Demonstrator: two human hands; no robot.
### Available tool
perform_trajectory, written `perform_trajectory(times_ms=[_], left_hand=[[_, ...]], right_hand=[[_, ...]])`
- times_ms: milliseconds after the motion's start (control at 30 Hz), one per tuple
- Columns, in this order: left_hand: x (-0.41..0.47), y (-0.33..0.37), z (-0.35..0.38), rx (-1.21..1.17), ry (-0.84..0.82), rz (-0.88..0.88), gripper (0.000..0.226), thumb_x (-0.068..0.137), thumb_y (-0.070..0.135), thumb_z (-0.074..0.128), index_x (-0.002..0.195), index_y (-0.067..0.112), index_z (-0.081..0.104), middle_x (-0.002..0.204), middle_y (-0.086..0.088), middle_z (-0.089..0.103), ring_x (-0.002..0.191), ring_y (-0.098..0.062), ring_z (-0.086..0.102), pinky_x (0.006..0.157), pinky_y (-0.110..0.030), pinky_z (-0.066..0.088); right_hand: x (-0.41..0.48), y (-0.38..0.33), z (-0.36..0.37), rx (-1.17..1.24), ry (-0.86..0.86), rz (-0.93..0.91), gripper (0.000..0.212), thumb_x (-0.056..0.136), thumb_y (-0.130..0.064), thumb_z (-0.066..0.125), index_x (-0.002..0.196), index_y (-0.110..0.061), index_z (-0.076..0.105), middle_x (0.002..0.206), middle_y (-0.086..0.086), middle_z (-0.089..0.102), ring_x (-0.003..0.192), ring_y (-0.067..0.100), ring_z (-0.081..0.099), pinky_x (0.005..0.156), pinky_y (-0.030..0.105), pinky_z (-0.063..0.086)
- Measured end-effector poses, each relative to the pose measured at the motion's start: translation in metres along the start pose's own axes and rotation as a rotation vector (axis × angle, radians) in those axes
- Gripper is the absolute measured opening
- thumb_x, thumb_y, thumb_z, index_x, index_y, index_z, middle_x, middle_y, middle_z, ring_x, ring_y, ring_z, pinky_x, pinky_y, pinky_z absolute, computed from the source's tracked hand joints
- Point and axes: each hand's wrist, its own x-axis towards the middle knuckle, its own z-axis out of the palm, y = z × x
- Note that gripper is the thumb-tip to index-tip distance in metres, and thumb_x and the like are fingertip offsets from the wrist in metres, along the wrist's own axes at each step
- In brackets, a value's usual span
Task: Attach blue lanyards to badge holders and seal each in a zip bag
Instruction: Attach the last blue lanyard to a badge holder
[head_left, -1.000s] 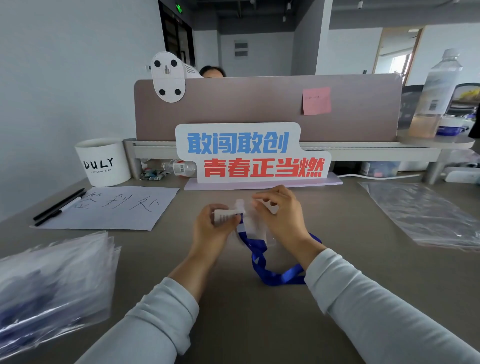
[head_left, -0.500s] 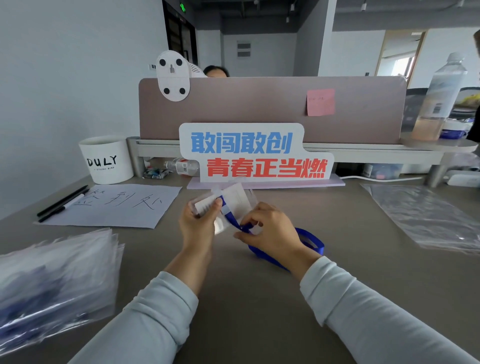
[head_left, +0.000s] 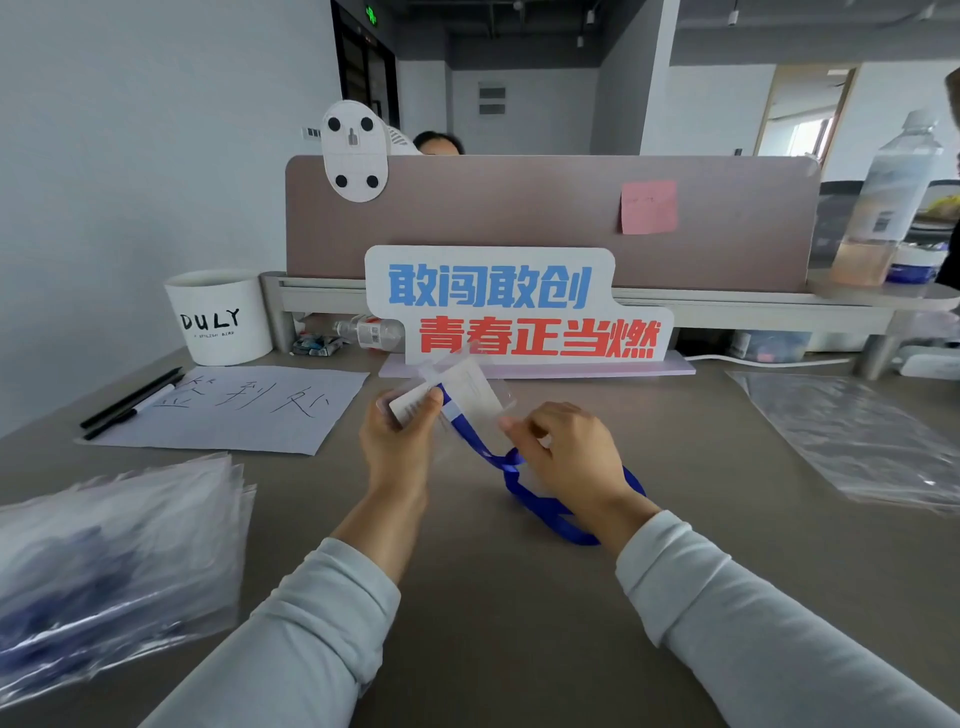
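Note:
My left hand grips a clear badge holder with a white card inside, raised a little above the brown desk. A blue lanyard runs from the holder's top down to the desk, where its loop lies under my right wrist. My right hand pinches the lower right corner of the holder, beside the lanyard strap. A stack of clear zip bags with blue lanyards inside lies at the left. Empty clear zip bags lie at the right.
A printed sign stands just behind the hands against the desk divider. A white DULY cup, a handwritten paper sheet and two black pens are at the back left. A water bottle stands on the right shelf.
The badge holder has risen and tilted in my left hand. My right hand has moved down and to the right, drawing the blue lanyard strap out from the holder.

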Motion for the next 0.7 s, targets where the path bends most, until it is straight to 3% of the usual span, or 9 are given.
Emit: perform_trajectory(times_ms=[100, 233, 433, 533, 700], left_hand=[[-0.003, 0.006, 0.002, 0.016, -0.025, 0.049, 0.021, 0.082, 0.009, 0.068, 0.08, 0.025, 0.055, 0.078, 0.008, 0.06, 0.067, -0.001, 0.056, 0.056, -0.007, 0.046], [-0.003, 0.011, 0.002, 0.026, -0.055, 0.104, 0.017, 0.081, 0.01, 0.068, 0.082, 0.021, 0.056, 0.08, 0.004, 0.062, 0.068, -0.003, 0.058, 0.054, -0.008, 0.047], [-0.001, 0.014, 0.003, -0.036, -0.086, 0.107, 0.019, 0.081, 0.005, 0.068, 0.081, 0.02, 0.057, 0.077, 0.005, 0.062, 0.062, 0.004, 0.06, 0.056, -0.011, 0.047], [0.002, 0.009, 0.002, -0.071, -0.111, 0.029, 0.017, 0.082, 0.007, 0.067, 0.084, 0.02, 0.057, 0.081, 0.003, 0.066, 0.074, -0.01, 0.063, 0.064, -0.022, 0.05], [0.007, 0.008, 0.002, -0.182, -0.162, -0.117, 0.015, 0.085, 0.006, 0.062, 0.081, 0.019, 0.059, 0.07, 0.008, 0.07, 0.065, -0.006, 0.065, 0.06, -0.023, 0.052]], right_hand=[[-0.001, -0.002, 0.006, 0.273, -0.083, 0.027, 0.021, 0.089, -0.033, 0.058, 0.101, -0.019, 0.068, 0.097, -0.007, 0.067, 0.086, 0.007, 0.059, 0.081, 0.018, 0.048], [0.003, -0.002, 0.014, 0.502, -0.226, 0.078, 0.028, 0.087, -0.024, 0.062, 0.115, -0.021, 0.066, 0.092, -0.015, 0.066, 0.081, 0.0, 0.061, 0.081, 0.013, 0.049], [0.008, -0.004, 0.009, 0.524, -0.28, 0.06, 0.004, 0.085, -0.02, 0.065, 0.085, -0.023, 0.067, 0.076, -0.015, 0.062, 0.07, 0.005, 0.055, 0.068, 0.013, 0.041], [0.01, -0.002, 0.007, 0.573, -0.283, 0.068, 0.005, 0.082, -0.018, 0.069, 0.08, -0.02, 0.066, 0.078, -0.01, 0.064, 0.073, 0.003, 0.057, 0.071, 0.013, 0.04], [0.009, 0.011, -0.002, 0.601, -0.391, 0.05, 0.006, 0.083, -0.017, 0.069, 0.079, -0.021, 0.066, 0.077, -0.005, 0.07, 0.074, 0.009, 0.063, 0.074, 0.021, 0.048]])
